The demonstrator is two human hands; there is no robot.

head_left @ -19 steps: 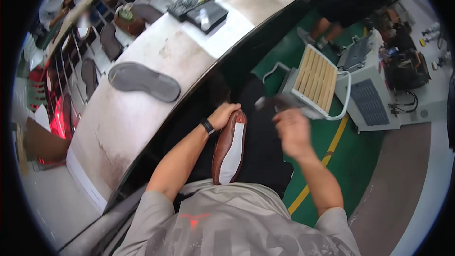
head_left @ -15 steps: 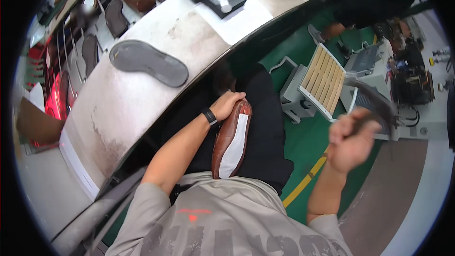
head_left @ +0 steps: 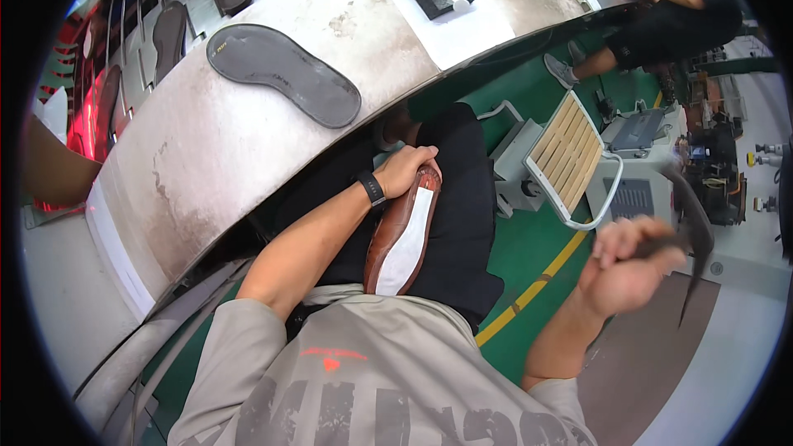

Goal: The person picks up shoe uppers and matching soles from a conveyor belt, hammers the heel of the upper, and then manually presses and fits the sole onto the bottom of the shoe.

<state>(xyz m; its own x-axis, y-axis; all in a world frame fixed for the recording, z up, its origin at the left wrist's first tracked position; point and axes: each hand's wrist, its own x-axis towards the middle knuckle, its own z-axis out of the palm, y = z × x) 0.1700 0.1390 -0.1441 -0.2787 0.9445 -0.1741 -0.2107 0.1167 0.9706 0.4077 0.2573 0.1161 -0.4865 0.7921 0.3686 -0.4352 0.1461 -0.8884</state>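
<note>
Grey workbench (head_left: 206, 157) fills upper left; loose grey sole (head_left: 281, 73) lies flat there. Brown shoe (head_left: 403, 231) sits frame centre on your lap, white insole up. Left hand (head_left: 403, 170) clamps toe: grip firm. Right hand (head_left: 624, 268), lower right, fist closed on dark hammer (head_left: 690, 223): strike squarely, clear of fingers.

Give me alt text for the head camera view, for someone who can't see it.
Seen from above, a seated person's left hand steadies an upturned brown shoe on their lap while the right hand holds a dark hammer raised to the side. A grey sole lies on the curved worktable ahead.
</note>
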